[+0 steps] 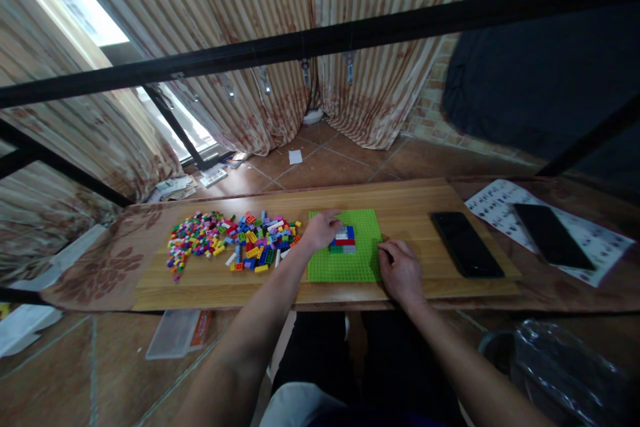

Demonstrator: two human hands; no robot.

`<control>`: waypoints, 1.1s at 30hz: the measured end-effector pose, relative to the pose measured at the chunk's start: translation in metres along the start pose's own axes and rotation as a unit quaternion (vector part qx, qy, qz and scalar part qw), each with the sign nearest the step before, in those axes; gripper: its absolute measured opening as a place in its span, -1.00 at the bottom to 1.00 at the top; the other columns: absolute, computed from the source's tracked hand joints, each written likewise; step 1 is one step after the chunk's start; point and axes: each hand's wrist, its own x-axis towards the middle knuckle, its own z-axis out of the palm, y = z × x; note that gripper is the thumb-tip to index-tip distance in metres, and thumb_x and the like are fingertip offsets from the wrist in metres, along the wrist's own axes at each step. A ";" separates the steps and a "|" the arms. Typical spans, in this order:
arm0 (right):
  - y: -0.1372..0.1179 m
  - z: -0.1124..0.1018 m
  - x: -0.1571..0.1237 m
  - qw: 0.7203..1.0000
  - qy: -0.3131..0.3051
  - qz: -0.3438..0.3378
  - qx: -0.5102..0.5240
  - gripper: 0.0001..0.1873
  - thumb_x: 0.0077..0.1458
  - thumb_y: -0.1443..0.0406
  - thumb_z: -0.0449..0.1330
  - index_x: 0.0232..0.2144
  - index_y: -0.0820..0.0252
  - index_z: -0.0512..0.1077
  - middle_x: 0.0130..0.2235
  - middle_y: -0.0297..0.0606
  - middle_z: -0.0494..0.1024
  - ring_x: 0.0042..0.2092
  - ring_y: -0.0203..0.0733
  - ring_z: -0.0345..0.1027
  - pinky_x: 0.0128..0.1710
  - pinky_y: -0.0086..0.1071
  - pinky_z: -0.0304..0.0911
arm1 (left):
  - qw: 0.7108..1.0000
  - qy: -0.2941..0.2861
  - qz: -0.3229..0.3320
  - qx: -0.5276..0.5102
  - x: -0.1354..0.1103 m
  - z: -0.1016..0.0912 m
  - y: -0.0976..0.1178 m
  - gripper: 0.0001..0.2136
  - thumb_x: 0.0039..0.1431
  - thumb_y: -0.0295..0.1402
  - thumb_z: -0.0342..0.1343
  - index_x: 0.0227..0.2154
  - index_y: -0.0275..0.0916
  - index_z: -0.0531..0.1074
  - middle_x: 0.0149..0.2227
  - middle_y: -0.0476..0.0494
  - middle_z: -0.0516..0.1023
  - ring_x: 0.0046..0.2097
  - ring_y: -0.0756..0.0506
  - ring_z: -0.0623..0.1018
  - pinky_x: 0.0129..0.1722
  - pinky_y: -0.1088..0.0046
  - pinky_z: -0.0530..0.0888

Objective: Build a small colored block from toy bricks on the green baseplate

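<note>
A bright green studded baseplate (320,267) lies on the wooden board in front of me. Near its middle sits a small block of toy building bricks (345,241), with blue, white, red, green and grey rows. My left hand (323,231) reaches over the plate from the left, its bent fingertips at the upper left of these bricks. Those fingers are drawn together, and what is between them is hidden. At the plate's right edge, my right hand (401,271) is closed, thumb and curled index finger against the rim.
Small colourful pieces (197,237) and larger loose bricks (263,240) are heaped left of the plate on the wooden board (400,197). A black phone (466,243) lies right; another dark device (553,235) rests on a printed sheet (500,203). A black rail (320,43) crosses beyond.
</note>
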 end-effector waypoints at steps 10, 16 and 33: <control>0.000 0.000 0.000 1.000 -0.002 0.002 0.002 -0.75 0.15 0.29 0.02 -0.32 0.18 0.50 -0.26 -0.14 0.48 -0.18 -0.10 0.33 -0.14 -0.22 0.27 | 1.000 -0.001 -0.022 -0.011 0.004 0.005 -0.004 -0.63 0.01 -0.52 0.13 -0.05 -0.35 0.46 -0.31 -0.14 0.64 -0.37 -0.01 0.56 -0.39 0.56 0.46; 0.000 0.001 -0.001 1.000 0.001 0.002 -0.001 -0.76 0.16 0.29 0.02 -0.32 0.19 0.50 -0.25 -0.14 0.48 -0.19 -0.11 0.33 -0.14 -0.23 0.27 | 0.999 0.011 -0.034 -0.007 0.005 0.007 -0.004 -0.67 0.00 -0.53 0.15 -0.10 -0.35 0.49 -0.35 -0.13 0.63 -0.39 0.00 0.56 -0.38 0.55 0.47; -0.003 -0.001 0.000 1.000 0.006 0.002 -0.009 -0.77 0.15 0.31 0.04 -0.33 0.19 0.50 -0.26 -0.15 0.48 -0.19 -0.11 0.34 -0.14 -0.24 0.28 | 0.998 0.034 -0.057 0.000 0.004 0.012 -0.001 -0.72 -0.03 -0.55 0.17 -0.19 -0.32 0.53 -0.34 -0.13 0.64 -0.32 -0.04 0.60 -0.28 0.49 0.51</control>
